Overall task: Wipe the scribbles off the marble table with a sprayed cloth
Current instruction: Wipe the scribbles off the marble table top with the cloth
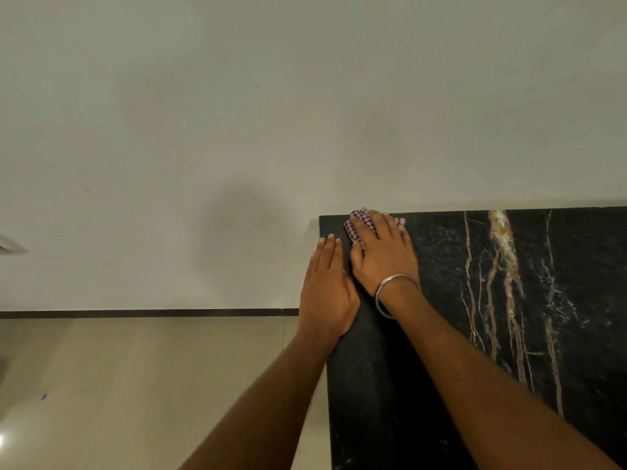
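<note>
Wiping the table's far-left corner

My flat right hand (381, 252) presses the cloth (359, 223) at twelve o'clock; left hand (327, 286), relaxed, braces the marble table (441, 334). Overshooting could drop it.

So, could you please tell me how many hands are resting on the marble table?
2. The left hand lies flat along the table 's left edge; the right hand presses the checked cloth at its far left corner.

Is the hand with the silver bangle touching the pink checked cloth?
Touching. The head view shows the right hand lying flat on the pink checked cloth, pressing it onto the black marble table.
</note>
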